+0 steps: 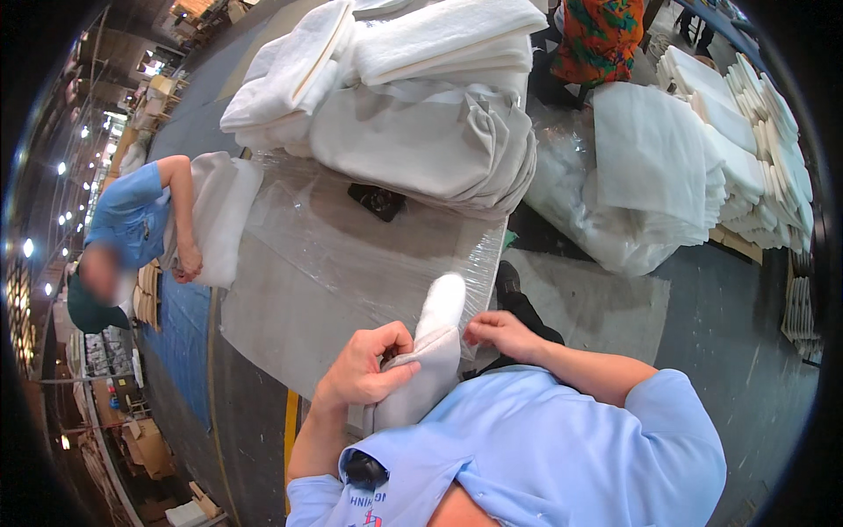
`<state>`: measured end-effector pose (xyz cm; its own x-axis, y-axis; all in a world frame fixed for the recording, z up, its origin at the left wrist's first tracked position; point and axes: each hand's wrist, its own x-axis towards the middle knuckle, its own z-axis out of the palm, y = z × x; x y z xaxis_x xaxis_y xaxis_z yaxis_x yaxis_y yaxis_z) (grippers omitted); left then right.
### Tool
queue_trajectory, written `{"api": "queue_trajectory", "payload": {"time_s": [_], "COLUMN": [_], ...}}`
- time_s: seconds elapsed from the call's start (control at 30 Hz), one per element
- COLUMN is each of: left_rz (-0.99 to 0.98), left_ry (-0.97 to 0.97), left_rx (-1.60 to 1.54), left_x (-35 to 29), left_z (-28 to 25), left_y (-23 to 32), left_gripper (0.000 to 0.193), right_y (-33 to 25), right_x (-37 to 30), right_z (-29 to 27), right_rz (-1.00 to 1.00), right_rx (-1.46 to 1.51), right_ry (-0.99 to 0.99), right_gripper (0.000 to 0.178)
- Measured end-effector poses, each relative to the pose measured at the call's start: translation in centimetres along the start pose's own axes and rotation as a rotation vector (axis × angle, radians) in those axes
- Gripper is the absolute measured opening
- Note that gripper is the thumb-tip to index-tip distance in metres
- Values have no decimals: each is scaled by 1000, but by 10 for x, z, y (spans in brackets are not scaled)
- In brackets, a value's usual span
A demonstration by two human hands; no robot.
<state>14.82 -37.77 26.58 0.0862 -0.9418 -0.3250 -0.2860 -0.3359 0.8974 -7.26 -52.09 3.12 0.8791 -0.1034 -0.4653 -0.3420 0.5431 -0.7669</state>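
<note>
Close to my body, a light-grey fabric cover [432, 373] wraps a white padding roll [443, 303], whose rounded end sticks out of the cover's opening. My left hand [373, 360] is closed on the cover's left edge, with thumb and fingers pinching the cloth near the opening. On the other side, my right hand [505, 335] has its fingers curled together, fingertips right at the cover's right edge. Whether cloth is between those fingertips is hidden. The lower part of the cover lies against my blue shirt.
A plastic-covered table [299, 285] stands before me, bearing a stack of grey covers [408, 132], folded white padding [448, 39] and a black item [378, 202]. White pads [650, 158] are piled at right. A co-worker [132, 215] handles padding [219, 211] at left.
</note>
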Motion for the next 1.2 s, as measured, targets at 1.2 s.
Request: {"api": "queue_trajectory", "payload": {"time_s": [1.2], "left_rz": [286], "left_ry": [346], "left_rx": [-181], "left_x": [44], "left_z": [55], "left_y": [-63], "left_gripper": [29], "right_y": [-37], "right_x": [-18], "right_z": [21], "right_rz": [-40], "right_rx": [297], "right_ry": [-731], "right_gripper": [11]}}
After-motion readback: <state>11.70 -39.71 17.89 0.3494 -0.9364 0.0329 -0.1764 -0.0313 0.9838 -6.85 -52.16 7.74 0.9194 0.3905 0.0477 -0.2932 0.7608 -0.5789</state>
